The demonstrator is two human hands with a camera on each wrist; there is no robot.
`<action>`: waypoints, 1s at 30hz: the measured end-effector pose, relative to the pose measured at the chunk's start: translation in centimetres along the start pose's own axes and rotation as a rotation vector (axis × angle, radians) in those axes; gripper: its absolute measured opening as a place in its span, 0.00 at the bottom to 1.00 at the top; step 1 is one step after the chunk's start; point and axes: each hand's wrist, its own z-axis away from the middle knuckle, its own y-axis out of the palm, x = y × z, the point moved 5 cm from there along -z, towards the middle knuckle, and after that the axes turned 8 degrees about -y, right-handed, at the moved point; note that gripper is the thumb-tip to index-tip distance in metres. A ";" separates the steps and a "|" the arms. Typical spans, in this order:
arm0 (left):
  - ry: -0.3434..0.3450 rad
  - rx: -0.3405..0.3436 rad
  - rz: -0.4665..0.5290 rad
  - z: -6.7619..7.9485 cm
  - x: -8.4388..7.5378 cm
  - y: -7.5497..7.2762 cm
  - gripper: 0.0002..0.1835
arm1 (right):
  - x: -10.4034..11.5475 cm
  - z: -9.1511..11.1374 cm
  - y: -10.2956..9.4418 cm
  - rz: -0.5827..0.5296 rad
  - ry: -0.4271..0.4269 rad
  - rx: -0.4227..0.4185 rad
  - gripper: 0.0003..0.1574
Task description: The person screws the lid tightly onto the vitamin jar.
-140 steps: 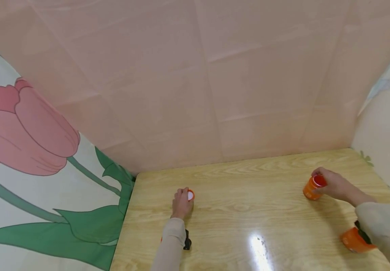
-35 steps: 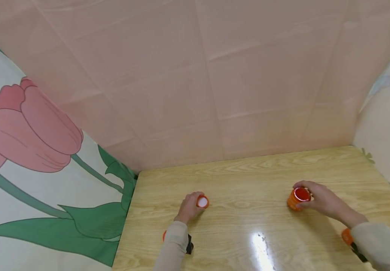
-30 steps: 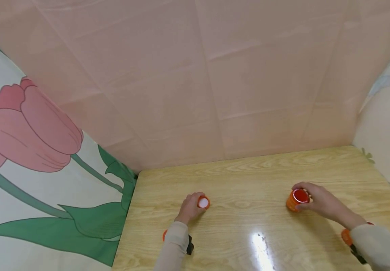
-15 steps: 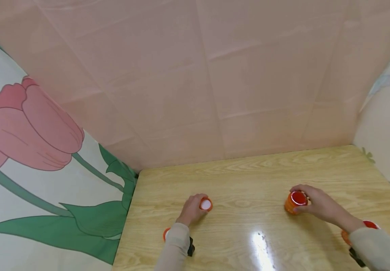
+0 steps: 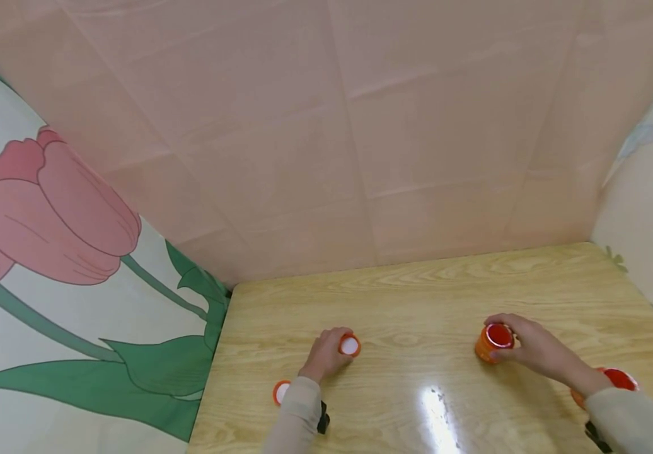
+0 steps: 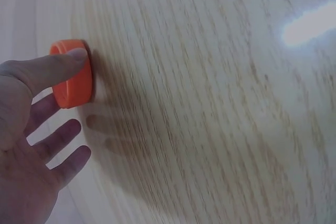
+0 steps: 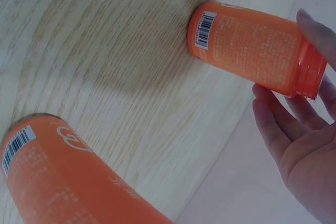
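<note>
My left hand (image 5: 326,353) pinches an orange screw lid (image 5: 350,345) between thumb and fingers, its white inside facing up. In the left wrist view that lid (image 6: 79,85) stays close to the tabletop, and the other fingers spread loosely below it. Over on the right, my right hand (image 5: 539,348) grips an orange jar (image 5: 485,349) near its rim. The jar has no lid on, and its red inside shows. Seen from the right wrist, the jar (image 7: 247,48) stands upright on the wood, thumb on one side and fingers on the other.
A second orange jar (image 5: 621,379), also lidless, stands partly hidden behind my right forearm. Another orange lid (image 5: 282,392) lies white side up beside my left sleeve. The wood-grain table (image 5: 406,302) meets a pinkish cloth backdrop (image 5: 360,157) at its far edge.
My left hand has moved right and nearer with the lid. The right hand has brought its jar left and nearer. More of the second lid and second jar shows.
</note>
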 end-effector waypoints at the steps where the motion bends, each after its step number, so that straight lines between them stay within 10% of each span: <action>1: 0.002 -0.001 0.002 0.0 0.0 0.1 0.27 | 0.0 0.1 0.0 -0.003 -0.002 -0.003 0.38; 30: 0.007 -0.017 0.032 1.5 -1.2 1.0 0.29 | 1.5 0.9 1.4 -0.078 -0.008 -0.058 0.35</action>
